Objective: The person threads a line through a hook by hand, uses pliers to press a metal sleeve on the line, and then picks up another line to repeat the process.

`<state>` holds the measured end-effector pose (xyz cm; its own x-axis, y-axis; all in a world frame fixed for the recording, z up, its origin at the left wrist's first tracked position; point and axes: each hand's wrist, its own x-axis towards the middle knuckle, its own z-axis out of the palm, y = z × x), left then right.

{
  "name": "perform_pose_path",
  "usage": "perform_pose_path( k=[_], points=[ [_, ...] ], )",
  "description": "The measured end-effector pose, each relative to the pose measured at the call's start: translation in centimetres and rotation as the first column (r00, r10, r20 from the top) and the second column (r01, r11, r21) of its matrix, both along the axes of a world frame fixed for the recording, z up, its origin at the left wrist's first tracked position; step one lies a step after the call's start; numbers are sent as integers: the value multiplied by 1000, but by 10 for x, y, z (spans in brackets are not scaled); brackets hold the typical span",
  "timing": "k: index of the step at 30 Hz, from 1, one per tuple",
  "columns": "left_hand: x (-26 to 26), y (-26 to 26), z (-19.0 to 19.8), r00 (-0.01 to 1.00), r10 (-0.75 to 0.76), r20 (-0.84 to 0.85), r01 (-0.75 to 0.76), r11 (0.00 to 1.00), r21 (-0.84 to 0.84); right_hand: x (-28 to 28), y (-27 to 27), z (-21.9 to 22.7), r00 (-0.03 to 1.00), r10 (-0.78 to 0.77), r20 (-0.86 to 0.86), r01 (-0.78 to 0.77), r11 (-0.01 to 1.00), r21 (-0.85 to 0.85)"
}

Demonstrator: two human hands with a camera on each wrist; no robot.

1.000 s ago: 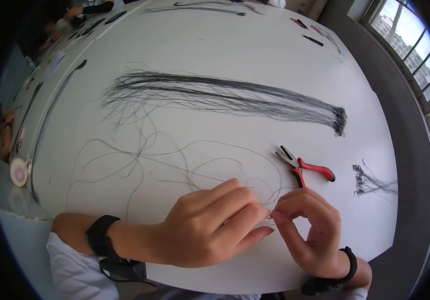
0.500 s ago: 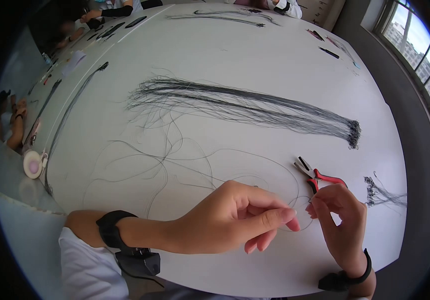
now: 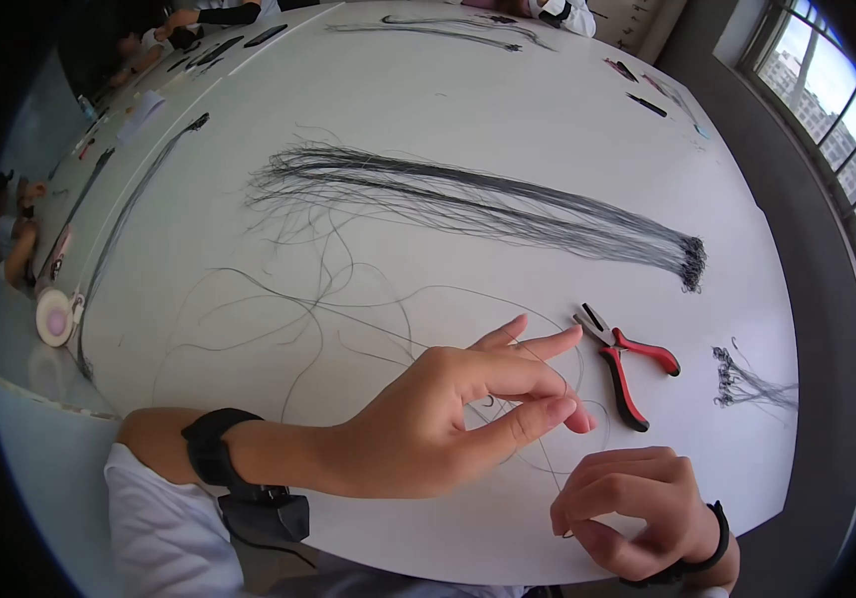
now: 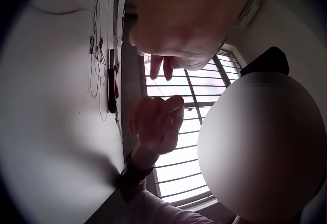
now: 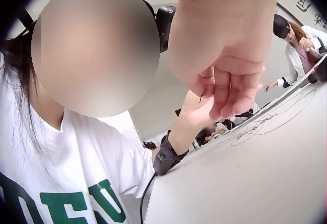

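My left hand (image 3: 448,424) is over the near part of the table, thumb and forefinger pinching a thin dark line (image 3: 555,476), other fingers stretched out. That line runs down toward my right hand (image 3: 637,508), which is low near the table's front edge with its fingers curled. A small dark fishing hook (image 5: 202,98) shows at the right hand's fingertips in the right wrist view. Loose lines (image 3: 316,302) spread in loops across the table left of and beyond the left hand. Pliers with red handles (image 3: 624,394) lie just beyond the right hand.
A long bundle of dark lines (image 3: 468,199) lies across the middle, its knotted end (image 3: 693,264) rightward. A smaller hooked bunch (image 3: 732,379) is near the right edge. Farther left are a spool (image 3: 55,317) and more line bundles (image 3: 139,189). Other people sit at the far side.
My right hand has come down toward the front edge, away from the pliers. The left hand's thumb and forefinger have closed on the line while its other fingers straightened outward.
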<state>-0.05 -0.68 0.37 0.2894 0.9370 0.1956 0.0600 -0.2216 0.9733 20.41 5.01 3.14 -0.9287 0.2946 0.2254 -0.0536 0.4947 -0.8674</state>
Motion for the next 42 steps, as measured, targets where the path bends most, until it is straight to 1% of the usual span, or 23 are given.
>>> perform_pose_path(
  k=[1,2,4,5,6,7,8,10,12,14,15,16,18,19,20,23,25,26,28,30,32,36,42],
  points=[
    [0,0,-1,987,59,-150,-43,993,106,5,3,1,998,-46,-40,44,997,-66],
    [0,-1,-1,987,57,-149,-42,993,106,7,6,3,989,-101,-105,89,989,-116],
    [2,-2,2,928,182,-327,-77,948,308,14,13,-1,960,-181,-215,107,943,-317],
    [1,-1,3,930,172,-324,-70,950,305,13,11,1,904,-381,-193,256,845,-470],
    [-1,1,4,993,-45,-114,50,998,45,9,12,5,817,-560,-140,376,701,-606],
    [-3,2,5,968,-203,150,228,957,-181,9,18,3,809,-579,-100,428,698,-574],
    [-3,1,8,966,-209,152,235,955,-181,8,22,3,806,-584,-98,434,695,-574],
    [-4,-1,14,801,-37,598,385,795,-468,7,27,1,788,-589,179,614,727,-308],
    [-9,3,10,780,-36,624,391,808,-442,6,27,-9,783,-591,195,622,736,-266],
    [-13,6,4,548,88,832,489,773,-404,3,25,-12,757,-591,279,633,769,-87],
    [-15,13,2,422,6,907,585,763,-277,3,24,-13,770,-573,281,607,793,-46],
    [-13,11,2,422,7,907,584,763,-277,3,22,-15,770,-572,282,607,794,-46],
    [-5,6,6,621,187,761,232,884,-406,5,19,-18,880,-398,259,342,910,234],
    [-8,8,3,620,104,778,275,900,-339,4,15,-19,902,-328,281,242,922,301],
    [-7,8,2,620,106,778,274,900,-340,3,13,-20,902,-326,282,240,923,300],
    [0,7,-2,639,138,757,180,930,-322,-1,5,-23,962,-107,251,3,925,381],
    [2,5,-4,770,92,632,132,945,-299,-2,2,-23,974,-60,219,-15,946,325],
    [3,4,-4,769,92,633,134,944,-300,-2,1,-22,983,-16,182,-34,962,270],
    [3,1,1,960,3,278,77,957,-279,-3,-1,-9,977,-48,210,-2,974,228],
    [4,-2,4,976,-38,213,108,939,-326,0,-1,-3,975,-170,146,145,975,167],
    [5,-3,6,989,-128,74,147,898,-415,3,3,0,970,-170,176,150,981,120],
    [8,-4,9,984,-141,-113,102,950,-297,5,5,-3,964,-219,151,210,975,70],
    [6,-4,1,977,-139,-164,100,969,-227,4,6,-5,961,-242,136,221,963,151]
  ],
)
